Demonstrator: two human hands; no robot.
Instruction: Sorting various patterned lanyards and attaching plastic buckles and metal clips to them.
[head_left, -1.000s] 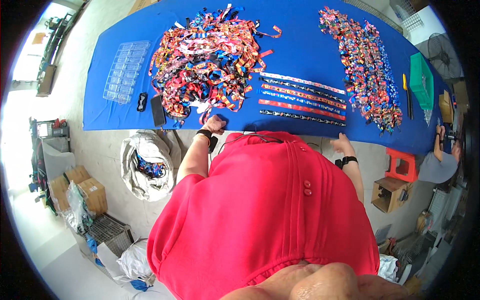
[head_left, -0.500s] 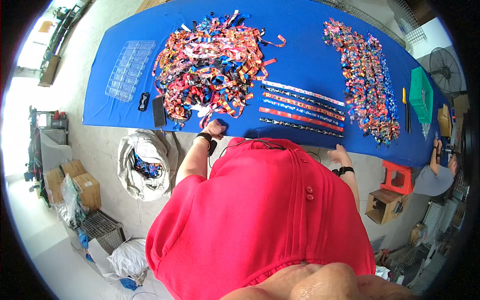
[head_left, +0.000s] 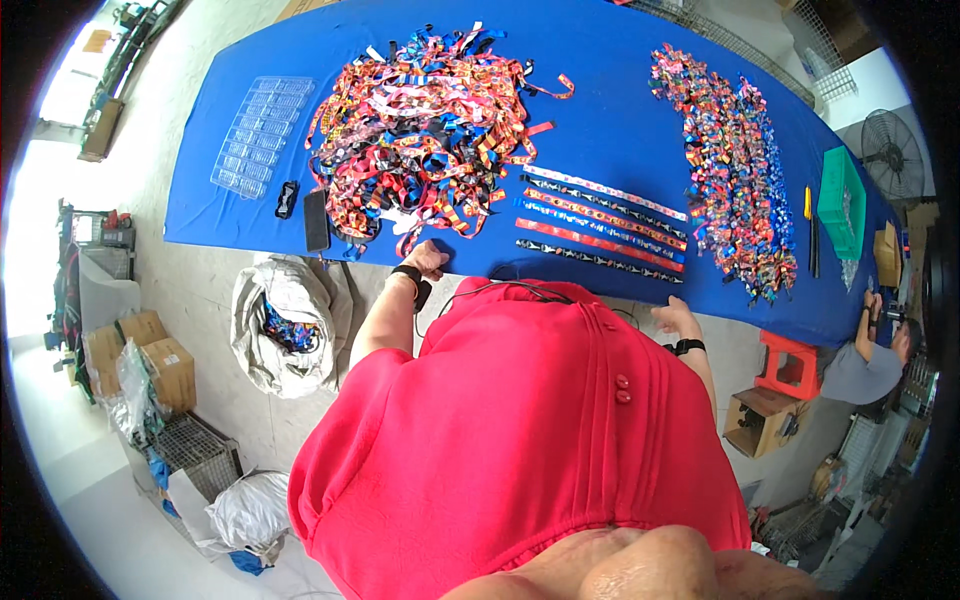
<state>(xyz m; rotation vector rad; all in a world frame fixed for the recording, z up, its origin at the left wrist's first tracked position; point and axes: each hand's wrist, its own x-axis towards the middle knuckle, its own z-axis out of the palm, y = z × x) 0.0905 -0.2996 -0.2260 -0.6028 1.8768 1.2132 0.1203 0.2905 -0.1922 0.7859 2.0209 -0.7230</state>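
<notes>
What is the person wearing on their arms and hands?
Both hands are bare, with no gloves. The left hand has a black band on its wrist, and so does the right hand. The arms are bare below the short sleeves of a red top.

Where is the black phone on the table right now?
In the head view, the black phone lies near the blue table's front edge on the person's left, beside the big ribbon pile, left of the left hand.

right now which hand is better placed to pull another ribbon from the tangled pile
Left, probably. The left hand rests at the table edge right beside the tangled ribbon pile, while the right hand sits further off, past the straightened ribbons.
</notes>
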